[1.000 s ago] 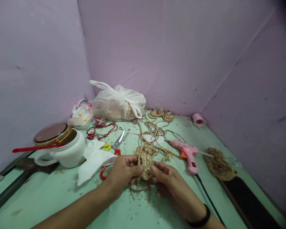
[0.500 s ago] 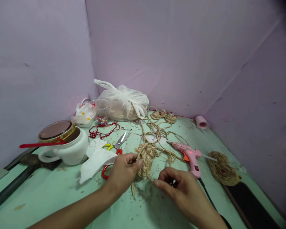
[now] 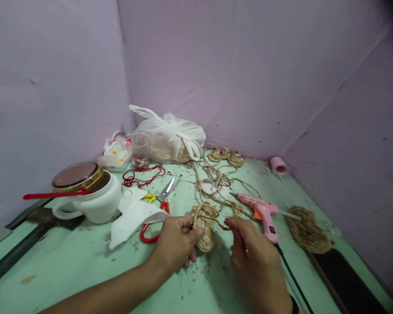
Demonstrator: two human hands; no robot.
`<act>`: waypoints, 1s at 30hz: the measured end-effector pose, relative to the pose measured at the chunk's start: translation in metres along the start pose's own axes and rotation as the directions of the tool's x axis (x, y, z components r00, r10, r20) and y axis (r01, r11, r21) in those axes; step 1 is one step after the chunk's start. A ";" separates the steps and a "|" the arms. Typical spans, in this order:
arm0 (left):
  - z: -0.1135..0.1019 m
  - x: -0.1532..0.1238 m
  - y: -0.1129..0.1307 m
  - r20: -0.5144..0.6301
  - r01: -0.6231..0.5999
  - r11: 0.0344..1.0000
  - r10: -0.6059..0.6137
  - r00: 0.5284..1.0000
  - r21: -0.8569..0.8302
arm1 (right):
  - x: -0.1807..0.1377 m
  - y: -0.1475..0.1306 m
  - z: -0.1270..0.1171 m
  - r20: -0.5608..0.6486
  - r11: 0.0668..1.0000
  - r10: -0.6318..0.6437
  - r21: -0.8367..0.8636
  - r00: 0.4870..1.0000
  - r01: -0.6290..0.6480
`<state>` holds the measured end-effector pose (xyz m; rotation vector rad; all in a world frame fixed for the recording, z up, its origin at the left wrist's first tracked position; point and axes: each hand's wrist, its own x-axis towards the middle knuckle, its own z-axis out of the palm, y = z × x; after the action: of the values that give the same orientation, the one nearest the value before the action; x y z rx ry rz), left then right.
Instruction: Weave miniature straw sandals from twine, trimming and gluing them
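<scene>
My left hand (image 3: 177,244) is closed on a flat coil of jute rope (image 3: 205,225), thumb pressed on its lower edge, holding it just above the green table (image 3: 68,270). My right hand (image 3: 253,257) pinches the loose jute strand (image 3: 227,216) that runs off the coil toward the tangle of rope (image 3: 216,181) farther back. A pink glue gun (image 3: 262,213) lies just right of my right hand, its red light on.
Red-handled scissors (image 3: 160,203) and a white tissue (image 3: 132,213) lie left of the coil. A white jug with a gold lid (image 3: 88,196), a white plastic bag (image 3: 168,137), red cord (image 3: 140,176), a finished jute mat (image 3: 306,231) and a pink tape roll (image 3: 279,165) sit around.
My right hand let go of the coil's lower edge and moved up to the loose strand on its right side. My left hand kept the coil and turned it slightly.
</scene>
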<state>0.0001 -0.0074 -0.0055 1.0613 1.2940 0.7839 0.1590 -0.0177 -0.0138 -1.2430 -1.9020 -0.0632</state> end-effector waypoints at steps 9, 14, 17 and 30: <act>0.004 -0.004 0.000 0.031 -0.017 0.998 0.019 0.999 -0.063 | 0.004 -0.005 -0.001 -0.111 0.962 -0.271 -0.017 0.956 0.271; 0.007 -0.010 0.004 0.054 -0.037 0.998 0.039 0.998 -0.040 | 0.008 0.003 -0.006 -0.138 0.978 -0.199 -0.089 0.970 0.188; 0.010 -0.012 0.004 0.032 -0.024 0.999 0.025 0.999 -0.027 | 0.007 0.003 -0.007 -0.037 0.978 -0.169 -0.131 0.985 0.163; 0.011 -0.011 0.000 0.048 -0.022 0.999 0.024 0.999 -0.027 | 0.009 -0.002 -0.005 0.306 0.906 0.318 0.179 0.897 -0.383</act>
<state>0.0089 -0.0197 -0.0021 1.0694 1.2289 0.7860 0.1591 -0.0144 -0.0046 -1.4670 -1.8101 0.5376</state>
